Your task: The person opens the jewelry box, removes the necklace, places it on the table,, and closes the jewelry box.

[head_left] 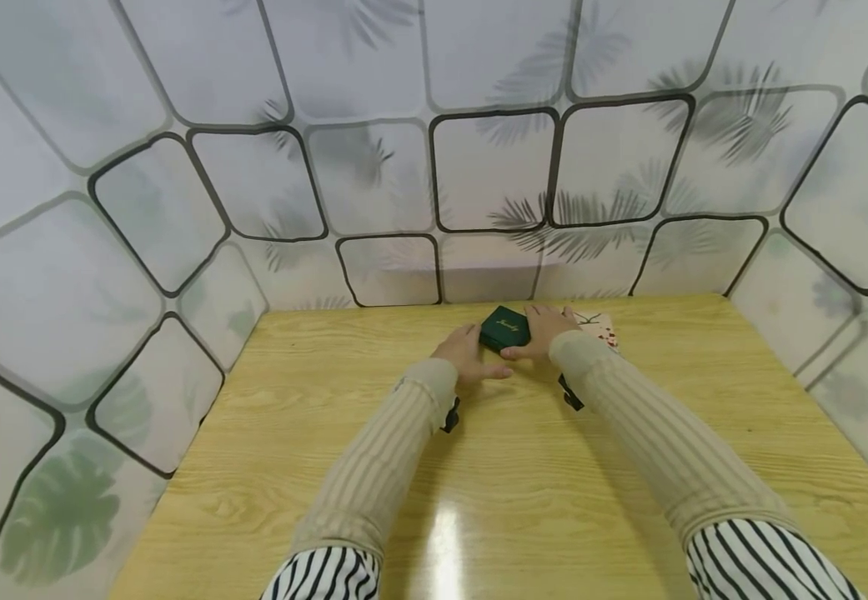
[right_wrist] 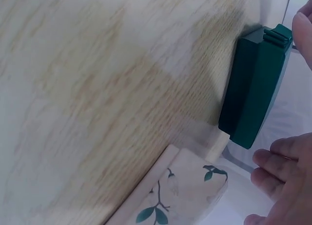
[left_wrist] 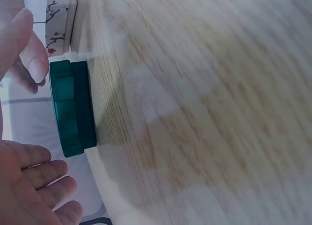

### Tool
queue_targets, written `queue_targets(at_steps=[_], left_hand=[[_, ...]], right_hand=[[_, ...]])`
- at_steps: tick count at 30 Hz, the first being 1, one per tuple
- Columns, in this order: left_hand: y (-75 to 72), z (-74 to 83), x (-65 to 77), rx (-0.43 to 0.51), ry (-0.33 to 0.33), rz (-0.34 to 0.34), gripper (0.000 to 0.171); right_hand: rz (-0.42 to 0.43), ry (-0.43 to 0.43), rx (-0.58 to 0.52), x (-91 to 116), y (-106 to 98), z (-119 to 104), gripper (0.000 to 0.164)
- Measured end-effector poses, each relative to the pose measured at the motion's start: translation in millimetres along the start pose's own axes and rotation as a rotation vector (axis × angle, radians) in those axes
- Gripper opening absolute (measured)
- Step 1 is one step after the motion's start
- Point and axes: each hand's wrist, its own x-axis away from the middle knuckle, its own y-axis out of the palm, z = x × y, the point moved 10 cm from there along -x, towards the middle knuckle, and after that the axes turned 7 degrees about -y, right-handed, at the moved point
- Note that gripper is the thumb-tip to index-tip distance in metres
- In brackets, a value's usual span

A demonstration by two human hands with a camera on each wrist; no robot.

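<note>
A dark green hexagonal box point(head_left: 504, 327) with gold lettering on its lid lies near the table's back edge. My left hand point(head_left: 467, 354) is at its left side, thumb spread toward the right. At the box's right side is my right hand point(head_left: 544, 329), with its thumb in front of the box. In the left wrist view, the left fingers point(left_wrist: 51, 178) extend loosely beside the green box point(left_wrist: 73, 108). The right wrist view has the right fingers point(right_wrist: 278, 171) slightly bent near the box's end point(right_wrist: 253, 88), with a gap between. Neither hand grips it.
A pale box with a flower-and-branch print point(head_left: 602, 327) lies just right of the right hand, partly covered by it. The wooden table point(head_left: 313, 400) meets patterned curtain walls point(head_left: 373, 183) at the back and sides. Black straps show under both wrists.
</note>
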Motion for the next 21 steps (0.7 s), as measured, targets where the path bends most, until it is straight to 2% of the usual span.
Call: queue_targets(at_steps=[12,21], left_hand=[[-1.2,8.7,3.0,-0.061,0.011,-0.001,0.118],[-4.9,10.6,3.8,-0.127,0.027,0.015,0.104]], right_hand=[[-0.048,0.001,0.032,-6.5,9.5,3.6,0.118],[-0.05,0.003,0.023,-11.5,12.0,4.1,0.113]])
